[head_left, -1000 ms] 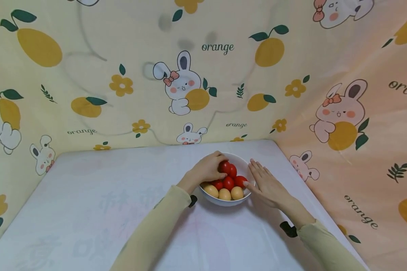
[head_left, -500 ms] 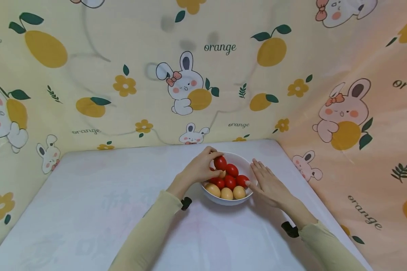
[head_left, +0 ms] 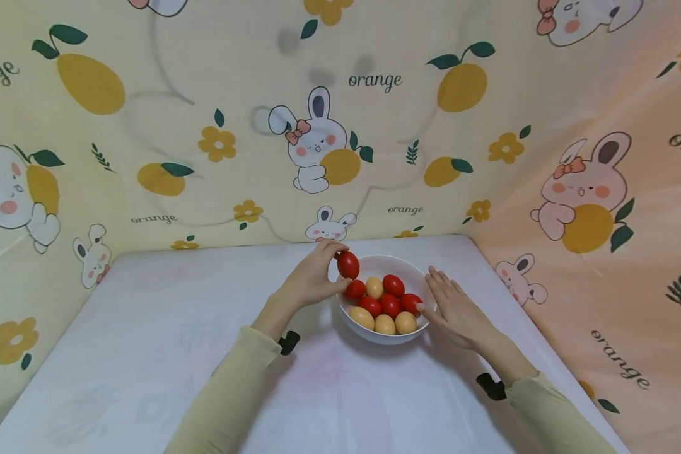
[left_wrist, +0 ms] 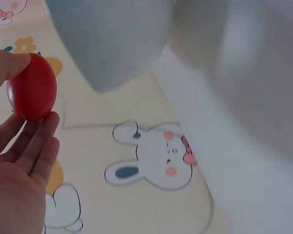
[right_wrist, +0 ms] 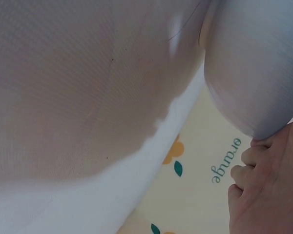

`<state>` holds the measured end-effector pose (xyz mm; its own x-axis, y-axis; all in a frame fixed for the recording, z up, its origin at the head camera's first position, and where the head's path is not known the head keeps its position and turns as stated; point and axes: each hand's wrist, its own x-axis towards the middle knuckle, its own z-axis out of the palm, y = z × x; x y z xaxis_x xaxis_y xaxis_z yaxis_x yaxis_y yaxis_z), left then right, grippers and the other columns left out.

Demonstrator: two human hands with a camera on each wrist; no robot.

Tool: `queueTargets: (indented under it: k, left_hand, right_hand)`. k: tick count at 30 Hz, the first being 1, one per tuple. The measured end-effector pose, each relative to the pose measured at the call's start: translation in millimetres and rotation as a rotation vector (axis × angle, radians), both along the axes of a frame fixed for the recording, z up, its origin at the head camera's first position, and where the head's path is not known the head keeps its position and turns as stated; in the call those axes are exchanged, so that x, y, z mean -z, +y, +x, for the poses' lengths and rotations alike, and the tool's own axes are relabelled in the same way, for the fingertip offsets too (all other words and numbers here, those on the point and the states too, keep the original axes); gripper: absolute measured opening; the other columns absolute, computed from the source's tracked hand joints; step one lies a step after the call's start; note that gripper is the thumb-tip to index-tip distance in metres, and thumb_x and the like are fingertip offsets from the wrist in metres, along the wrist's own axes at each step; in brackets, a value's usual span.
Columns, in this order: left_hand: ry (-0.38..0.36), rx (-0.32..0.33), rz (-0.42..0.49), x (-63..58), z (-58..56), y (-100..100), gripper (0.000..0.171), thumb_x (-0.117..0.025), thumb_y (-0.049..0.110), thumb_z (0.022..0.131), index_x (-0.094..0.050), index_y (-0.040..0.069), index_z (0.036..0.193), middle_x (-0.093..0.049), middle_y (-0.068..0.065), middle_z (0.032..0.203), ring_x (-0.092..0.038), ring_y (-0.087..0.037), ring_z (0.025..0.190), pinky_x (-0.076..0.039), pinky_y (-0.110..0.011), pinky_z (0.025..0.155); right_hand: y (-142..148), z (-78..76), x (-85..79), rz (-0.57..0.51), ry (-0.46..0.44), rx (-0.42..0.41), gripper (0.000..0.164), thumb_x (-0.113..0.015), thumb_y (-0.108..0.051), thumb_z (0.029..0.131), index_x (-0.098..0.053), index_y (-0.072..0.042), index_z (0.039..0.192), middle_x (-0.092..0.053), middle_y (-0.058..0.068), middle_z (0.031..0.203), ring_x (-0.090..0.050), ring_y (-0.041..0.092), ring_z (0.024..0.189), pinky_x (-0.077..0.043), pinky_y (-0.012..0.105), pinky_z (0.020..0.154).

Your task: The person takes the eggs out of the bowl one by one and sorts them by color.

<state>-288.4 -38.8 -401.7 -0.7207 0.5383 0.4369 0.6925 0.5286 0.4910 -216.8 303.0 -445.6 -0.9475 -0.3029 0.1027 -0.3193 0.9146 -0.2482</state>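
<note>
In the head view a white bowl (head_left: 383,338) on the table holds several red eggs (head_left: 394,285) and several tan eggs (head_left: 384,325). My left hand (head_left: 309,277) pinches one red egg (head_left: 349,265) between thumb and fingers, over the bowl's far left rim. The left wrist view shows that red egg (left_wrist: 33,87) between the thumb and fingertips, with the bowl (left_wrist: 117,39) seen from outside. Along the bowl's right side my right hand (head_left: 459,315) rests with straight fingers, its thumb at the rim by a red egg. Knuckles of the right hand (right_wrist: 268,185) touch the bowl wall (right_wrist: 254,73).
A white-covered table (head_left: 147,353) spreads to the left and front of the bowl. Printed cloth walls (head_left: 215,82) with rabbits and oranges rise behind it and on both sides. Each wrist wears a black band (head_left: 490,386).
My left hand has lifted a red egg out of the pile and carried it left to the rim, uncovering a tan egg. The right hand stays at the bowl; the view has shifted slightly.
</note>
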Motion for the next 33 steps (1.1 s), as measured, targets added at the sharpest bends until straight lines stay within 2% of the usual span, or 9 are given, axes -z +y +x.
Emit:
queueTargets:
  k: [3, 11, 19, 26, 33]
  left_hand:
    - [0.024, -0.021, 0.000, -1.2, 2.2, -13.8, 0.057, -0.085, 0.016, 0.086, -0.057, 0.004, 0.134, -0.056, -0.008, 0.134, -0.060, -0.023, 0.116, -0.054, -0.035, 0.101]
    - [0.025, -0.090, 0.000, -1.8, 4.9, -56.8, 0.058, -0.084, 0.016, 0.085, -0.058, 0.004, 0.135, -0.056, -0.007, 0.136, -0.062, -0.024, 0.116, -0.054, -0.038, 0.101]
    - [-0.012, -0.170, -0.049, 1.8, 3.5, -108.1, 0.059, -0.085, 0.015, 0.084, -0.057, 0.003, 0.136, -0.057, -0.010, 0.136, -0.062, -0.030, 0.117, -0.053, -0.043, 0.102]
    - [-0.060, -0.224, -0.072, 12.6, 2.9, -151.4, 0.058, -0.084, 0.013, 0.084, -0.058, 0.002, 0.135, -0.061, -0.012, 0.133, -0.062, -0.032, 0.113, -0.053, -0.048, 0.100]
    - [-0.143, -0.296, -0.093, 27.0, 2.1, -192.5, 0.058, -0.084, 0.013, 0.086, -0.058, 0.002, 0.137, -0.061, -0.014, 0.134, -0.061, -0.033, 0.112, -0.053, -0.050, 0.096]
  right_hand:
    - [-1.3, 0.1, -0.6, 0.008, -0.001, -0.001, 0.084, -0.043, -0.055, 0.107, -0.022, 0.004, 0.163, -0.012, 0.021, 0.172, -0.011, 0.044, 0.158, -0.013, 0.060, 0.126]
    - [-1.4, -0.1, -0.1, -0.005, 0.000, -0.003, 0.084, -0.044, -0.055, 0.106, -0.023, 0.004, 0.162, -0.014, 0.022, 0.171, -0.012, 0.046, 0.157, -0.015, 0.062, 0.125]
    - [-1.3, 0.3, -1.2, -0.010, -0.003, -0.010, 0.083, -0.045, -0.053, 0.106, -0.022, 0.004, 0.162, -0.014, 0.023, 0.171, -0.012, 0.046, 0.157, -0.016, 0.062, 0.124]
    - [0.0, -0.2, -1.0, -0.008, 0.001, -0.016, 0.082, -0.045, -0.052, 0.107, -0.021, 0.005, 0.162, -0.013, 0.023, 0.171, -0.011, 0.046, 0.157, -0.015, 0.062, 0.125]
    - [-0.1, -0.9, 0.5, -0.008, 0.015, -0.027, 0.082, -0.045, -0.052, 0.107, -0.023, 0.005, 0.162, -0.015, 0.023, 0.171, -0.013, 0.046, 0.156, -0.017, 0.062, 0.124]
